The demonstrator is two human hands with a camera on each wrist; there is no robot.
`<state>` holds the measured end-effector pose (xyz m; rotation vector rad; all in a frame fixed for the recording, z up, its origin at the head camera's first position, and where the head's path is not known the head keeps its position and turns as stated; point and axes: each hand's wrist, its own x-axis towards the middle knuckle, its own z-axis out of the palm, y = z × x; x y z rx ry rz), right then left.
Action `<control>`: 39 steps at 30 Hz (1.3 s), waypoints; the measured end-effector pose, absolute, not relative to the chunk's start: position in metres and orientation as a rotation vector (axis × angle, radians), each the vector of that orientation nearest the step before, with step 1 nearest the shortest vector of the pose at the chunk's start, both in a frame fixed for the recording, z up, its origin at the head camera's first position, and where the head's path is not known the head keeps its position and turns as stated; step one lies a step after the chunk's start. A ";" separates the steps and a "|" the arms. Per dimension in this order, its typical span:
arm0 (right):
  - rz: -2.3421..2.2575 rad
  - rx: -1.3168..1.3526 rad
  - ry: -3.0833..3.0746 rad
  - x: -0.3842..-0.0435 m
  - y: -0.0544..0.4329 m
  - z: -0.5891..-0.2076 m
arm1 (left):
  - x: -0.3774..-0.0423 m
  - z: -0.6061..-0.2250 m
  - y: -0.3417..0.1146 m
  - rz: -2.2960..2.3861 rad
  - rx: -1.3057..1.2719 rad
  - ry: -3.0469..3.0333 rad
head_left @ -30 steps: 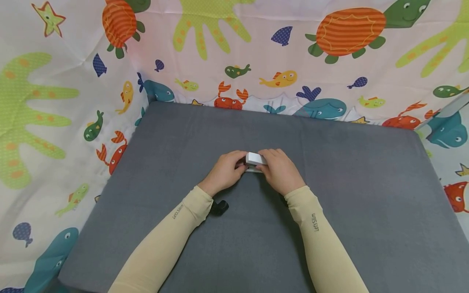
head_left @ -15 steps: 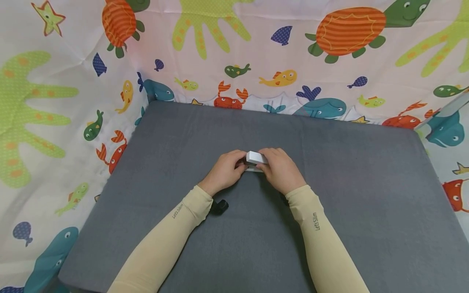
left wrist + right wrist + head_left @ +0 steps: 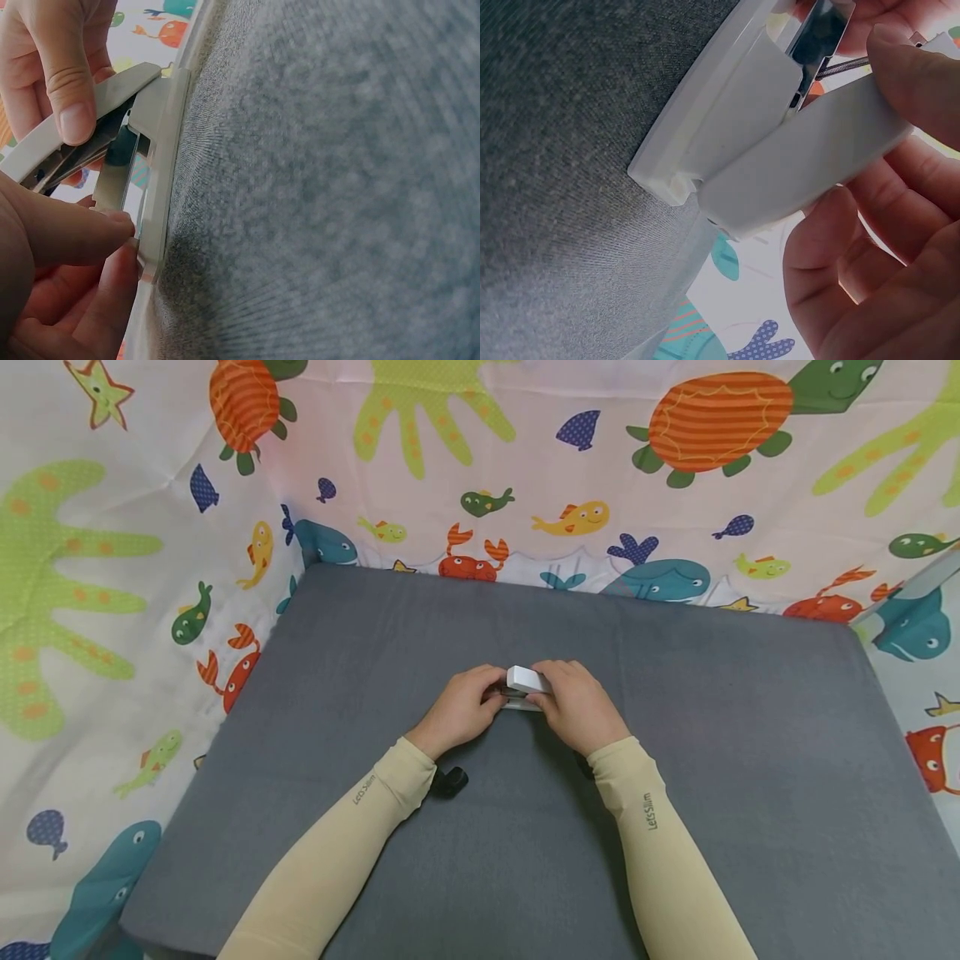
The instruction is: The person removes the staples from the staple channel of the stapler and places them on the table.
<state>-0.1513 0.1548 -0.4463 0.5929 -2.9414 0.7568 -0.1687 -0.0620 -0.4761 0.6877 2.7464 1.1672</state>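
Observation:
A white stapler [image 3: 527, 680] stands on the grey padded surface between both hands, its top swung up from its base. My right hand [image 3: 581, 710] grips the raised top cover [image 3: 810, 157], thumb on one side and fingers on the other. Under the cover, the right wrist view shows a metal staple channel [image 3: 821, 45] and a thin spring rod [image 3: 844, 69]. My left hand [image 3: 75, 247] pinches the end of the channel with thumb and finger, close to the base [image 3: 161, 172]. Whether loose staples are between those fingertips, I cannot tell.
The grey padded surface [image 3: 712, 760] spreads around the hands. A white cloth wall [image 3: 420, 410] printed with sea animals stands behind and at the sides. A black wrist device [image 3: 450, 783] sits below the left wrist.
My right hand has shifted slightly right and up with the top cover, and the gap above the base looks a little wider. The left hand has barely moved.

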 end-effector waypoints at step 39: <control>0.833 0.566 -2.956 -0.152 0.164 -0.435 | -0.169 -0.475 -0.061 1.174 0.670 2.717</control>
